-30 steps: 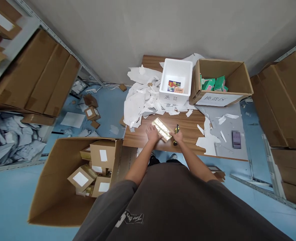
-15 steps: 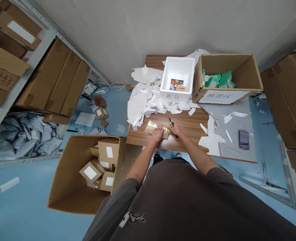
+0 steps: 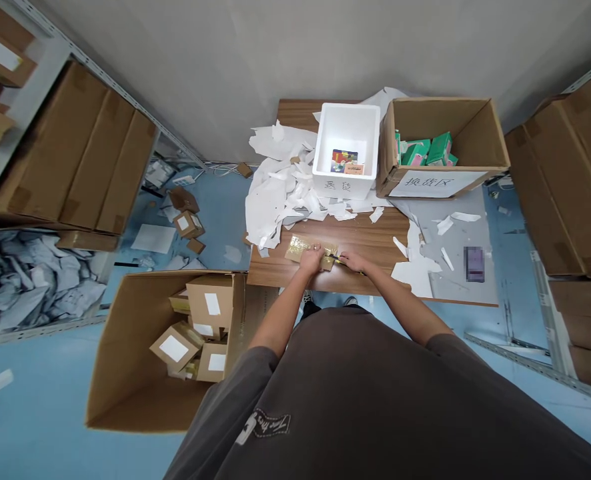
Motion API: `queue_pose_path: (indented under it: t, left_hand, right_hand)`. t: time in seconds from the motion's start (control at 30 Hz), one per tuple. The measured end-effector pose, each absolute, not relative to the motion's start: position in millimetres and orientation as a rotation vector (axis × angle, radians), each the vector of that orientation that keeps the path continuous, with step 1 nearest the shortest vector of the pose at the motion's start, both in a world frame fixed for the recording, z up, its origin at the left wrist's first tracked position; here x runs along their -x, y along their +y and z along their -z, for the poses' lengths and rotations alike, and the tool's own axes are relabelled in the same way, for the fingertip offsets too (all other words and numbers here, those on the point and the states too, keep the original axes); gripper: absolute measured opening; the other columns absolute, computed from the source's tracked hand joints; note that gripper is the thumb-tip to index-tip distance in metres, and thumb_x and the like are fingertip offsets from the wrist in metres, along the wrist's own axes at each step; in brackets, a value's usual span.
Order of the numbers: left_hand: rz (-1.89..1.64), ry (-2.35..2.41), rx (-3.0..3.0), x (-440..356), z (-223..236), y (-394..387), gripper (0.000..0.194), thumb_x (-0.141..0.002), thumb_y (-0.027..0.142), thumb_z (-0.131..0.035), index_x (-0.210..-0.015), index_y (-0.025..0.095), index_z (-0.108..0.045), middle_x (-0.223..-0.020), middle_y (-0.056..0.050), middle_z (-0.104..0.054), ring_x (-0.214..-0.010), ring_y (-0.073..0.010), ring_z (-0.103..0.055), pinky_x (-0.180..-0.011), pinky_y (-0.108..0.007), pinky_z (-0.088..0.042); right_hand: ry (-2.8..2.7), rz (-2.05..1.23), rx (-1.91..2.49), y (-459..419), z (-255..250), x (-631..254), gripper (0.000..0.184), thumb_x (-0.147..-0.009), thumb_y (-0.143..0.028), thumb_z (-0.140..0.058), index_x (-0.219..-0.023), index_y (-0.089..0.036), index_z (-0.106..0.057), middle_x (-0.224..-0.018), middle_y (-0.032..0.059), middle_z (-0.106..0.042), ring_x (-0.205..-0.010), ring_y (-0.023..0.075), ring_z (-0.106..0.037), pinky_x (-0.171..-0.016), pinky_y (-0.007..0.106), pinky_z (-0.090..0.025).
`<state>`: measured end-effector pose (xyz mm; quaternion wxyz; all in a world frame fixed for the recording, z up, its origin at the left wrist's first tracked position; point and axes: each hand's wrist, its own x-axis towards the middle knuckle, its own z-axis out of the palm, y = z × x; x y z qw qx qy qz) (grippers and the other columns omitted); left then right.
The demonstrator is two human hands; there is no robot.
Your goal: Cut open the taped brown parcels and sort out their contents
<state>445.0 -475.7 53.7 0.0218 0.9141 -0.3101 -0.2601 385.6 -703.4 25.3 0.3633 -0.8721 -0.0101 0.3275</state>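
Observation:
A small flat cardboard box covered in shiny clear tape lies near the front edge of the wooden table. My left hand has its fingers curled on the middle of it, gripping it. In my right hand, closed round its handle, is a utility knife. The knife points left, and its tip is at the right part of the box, close to my left fingers. Whether the blade is in the tape is too small to tell.
Torn white paper heaps at the table's back left. Behind stand a white foam box and a carton holding green packages. A big open carton with several small boxes is at lower left. Shelves flank both sides.
The utility knife has swung from upright to pointing left and come onto the box's right part. My left hand's fingers have curled more tightly on the box. The camera view has shifted slightly.

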Motion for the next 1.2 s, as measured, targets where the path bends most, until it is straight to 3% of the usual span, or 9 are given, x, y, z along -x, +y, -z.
queue_pose_path:
  t: [0.1, 0.27, 0.43, 0.5, 0.6, 0.67, 0.77, 0.93, 1.2]
  left_hand:
    - [0.818, -0.949, -2.836, -447, -53, -477, 0.065, -0.072, 0.030, -0.097, -0.129, 0.021, -0.067, -0.157, -0.019, -0.058, -0.140, -0.0361, -0.058, -0.110, -0.039, -0.046]
    - [0.795, -0.984, -2.809, -444, -57, -475, 0.070, -0.071, 0.028, -0.098, -0.132, 0.018, -0.065, -0.152, -0.023, -0.061, -0.142, -0.0391, -0.058, -0.115, -0.043, -0.046]
    - [0.724, -0.822, -2.733, -454, -55, -462, 0.075, -0.091, 0.045, -0.083, -0.156, 0.025, -0.052, -0.149, -0.017, -0.066, -0.136, -0.0363, -0.063, -0.116, -0.047, -0.047]
    - [0.669, -0.811, -2.752, -463, -50, -457, 0.082, -0.091, 0.048, -0.082, -0.162, 0.028, -0.047, -0.162, -0.018, -0.054, -0.151, -0.0399, -0.048, -0.123, -0.054, -0.039]
    - [0.687, -0.813, -2.783, -476, -40, -454, 0.097, -0.082, 0.059, -0.087, -0.165, 0.030, -0.045, -0.178, -0.016, -0.030, -0.167, -0.0452, -0.014, -0.131, -0.064, -0.022]
    - [0.730, -0.757, -2.807, -480, -35, -456, 0.098, -0.083, 0.063, -0.084, -0.167, 0.031, -0.044, -0.180, -0.015, -0.026, -0.168, -0.0460, -0.007, -0.131, -0.069, -0.014]
    - [0.723, -0.722, -2.824, -480, -31, -457, 0.092, -0.087, 0.063, -0.080, -0.166, 0.029, -0.045, -0.176, -0.017, -0.035, -0.168, -0.0452, -0.011, -0.131, -0.070, -0.012]
    - [0.571, -0.906, -2.752, -473, -29, -445, 0.078, -0.098, 0.060, -0.068, -0.164, 0.024, -0.049, -0.173, -0.016, -0.041, -0.167, -0.0367, -0.020, -0.135, -0.055, -0.018]
    - [0.523, -0.888, -2.728, -463, -24, -440, 0.072, -0.102, 0.049, -0.063, -0.168, 0.025, -0.044, -0.171, -0.016, -0.045, -0.165, -0.0366, -0.028, -0.135, -0.059, -0.015]
  right_hand:
    - [-0.045, -0.941, 2.180, -697, -30, -373, 0.038, -0.105, -0.052, -0.055, -0.096, -0.019, -0.070, -0.088, 0.0076, -0.075, -0.075, 0.0194, -0.059, -0.069, 0.024, -0.044]
    - [0.206, -0.963, 2.110, -683, -32, -337, 0.040, -0.109, -0.053, -0.048, -0.098, -0.022, -0.070, -0.067, -0.0002, -0.065, -0.056, 0.0163, -0.054, -0.063, 0.024, -0.044]
    - [0.355, -0.794, 2.122, -700, -39, -313, 0.039, -0.107, -0.054, -0.053, -0.096, -0.022, -0.072, -0.082, 0.0036, -0.074, -0.075, 0.0221, -0.065, -0.076, 0.028, -0.050]
    - [0.382, -0.711, 2.126, -707, -45, -308, 0.041, -0.110, -0.051, -0.045, -0.100, -0.022, -0.073, -0.095, 0.0060, -0.078, -0.091, 0.0255, -0.069, -0.085, 0.031, -0.051]
    - [0.379, -0.633, 2.133, -704, -51, -307, 0.044, -0.114, -0.043, -0.034, -0.107, -0.025, -0.074, -0.116, 0.0060, -0.078, -0.112, 0.0268, -0.068, -0.097, 0.033, -0.050]
    - [0.368, -0.624, 2.141, -695, -53, -310, 0.041, -0.114, -0.042, -0.036, -0.115, -0.026, -0.074, -0.125, 0.0052, -0.077, -0.117, 0.0269, -0.068, -0.100, 0.034, -0.049]
    - [0.360, -0.625, 2.202, -680, -52, -314, 0.033, -0.111, -0.043, -0.047, -0.126, -0.027, -0.073, -0.128, 0.0066, -0.077, -0.117, 0.0279, -0.069, -0.098, 0.034, -0.049]
    - [0.378, -0.621, 2.424, -662, -51, -317, 0.037, -0.110, -0.048, -0.053, -0.137, -0.028, -0.068, -0.134, 0.0111, -0.072, -0.118, 0.0303, -0.068, -0.096, 0.034, -0.049]
    - [0.404, -0.636, 2.552, -643, -54, -306, 0.042, -0.113, -0.049, -0.045, -0.146, -0.028, -0.059, -0.138, 0.0133, -0.067, -0.117, 0.0307, -0.068, -0.097, 0.036, -0.049]
